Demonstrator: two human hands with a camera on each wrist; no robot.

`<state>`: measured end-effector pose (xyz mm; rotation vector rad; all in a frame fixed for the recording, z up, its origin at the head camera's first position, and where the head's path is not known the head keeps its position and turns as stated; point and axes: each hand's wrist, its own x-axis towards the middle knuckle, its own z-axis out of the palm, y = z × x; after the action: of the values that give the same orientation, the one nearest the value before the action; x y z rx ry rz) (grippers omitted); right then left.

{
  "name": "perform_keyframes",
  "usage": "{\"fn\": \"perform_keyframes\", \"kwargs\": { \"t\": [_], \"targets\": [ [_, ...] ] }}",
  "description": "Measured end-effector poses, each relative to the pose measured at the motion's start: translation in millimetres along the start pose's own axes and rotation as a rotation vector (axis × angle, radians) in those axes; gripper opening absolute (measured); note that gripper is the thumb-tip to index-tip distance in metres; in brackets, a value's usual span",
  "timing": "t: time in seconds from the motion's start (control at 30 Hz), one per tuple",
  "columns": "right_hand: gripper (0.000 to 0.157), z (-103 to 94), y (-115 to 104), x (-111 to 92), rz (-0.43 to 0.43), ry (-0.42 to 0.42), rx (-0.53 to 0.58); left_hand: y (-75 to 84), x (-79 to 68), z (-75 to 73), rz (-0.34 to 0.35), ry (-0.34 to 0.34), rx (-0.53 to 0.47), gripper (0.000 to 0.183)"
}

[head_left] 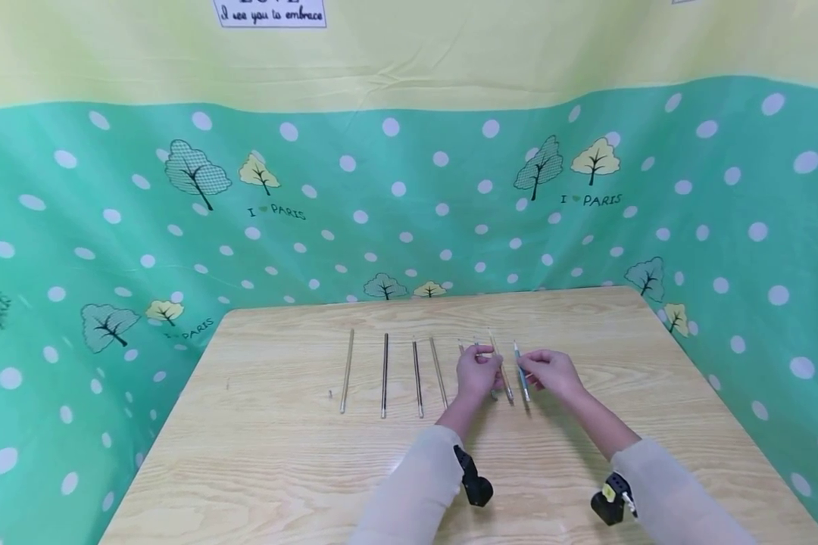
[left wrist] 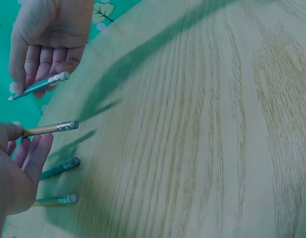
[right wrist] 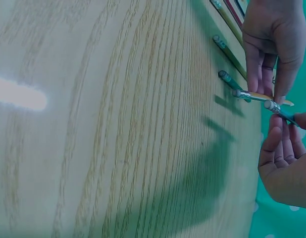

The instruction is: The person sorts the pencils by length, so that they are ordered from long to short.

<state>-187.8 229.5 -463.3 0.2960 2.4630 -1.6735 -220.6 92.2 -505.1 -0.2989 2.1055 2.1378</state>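
Observation:
My left hand (head_left: pixel 479 372) pinches a yellow pencil (left wrist: pixel 51 129) between thumb and fingers, its eraser end pointing toward me. Just right of it, my right hand (head_left: pixel 552 372) pinches a blue pencil (head_left: pixel 524 384) the same way. In the left wrist view both pencils show above the wood, with shadows apart from them. A green pencil (left wrist: pixel 64 167) and another pencil with a pale eraser (left wrist: pixel 70 199) lie below my left hand, which partly hides them. In the right wrist view the eraser ends of the yellow pencil (right wrist: pixel 252 95) and blue pencil (right wrist: pixel 273 106) come close together.
Left of my hands lie a light pencil (head_left: pixel 348 371), two dark pencils (head_left: pixel 385 378) and another light pencil (head_left: pixel 437 363), roughly parallel on the wooden table (head_left: pixel 259 454). A tiny object (head_left: pixel 330 393) sits beside the leftmost one. A green dotted cloth (head_left: pixel 354 219) hangs behind.

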Motion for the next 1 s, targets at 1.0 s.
{"fn": "perform_keyframes", "kwargs": {
  "t": [1.0],
  "targets": [
    [0.037,-3.7,20.2,10.5,0.049,0.058,0.008,-8.9,0.1,13.1,0.030,0.031,0.132,0.020]
  ]
}}
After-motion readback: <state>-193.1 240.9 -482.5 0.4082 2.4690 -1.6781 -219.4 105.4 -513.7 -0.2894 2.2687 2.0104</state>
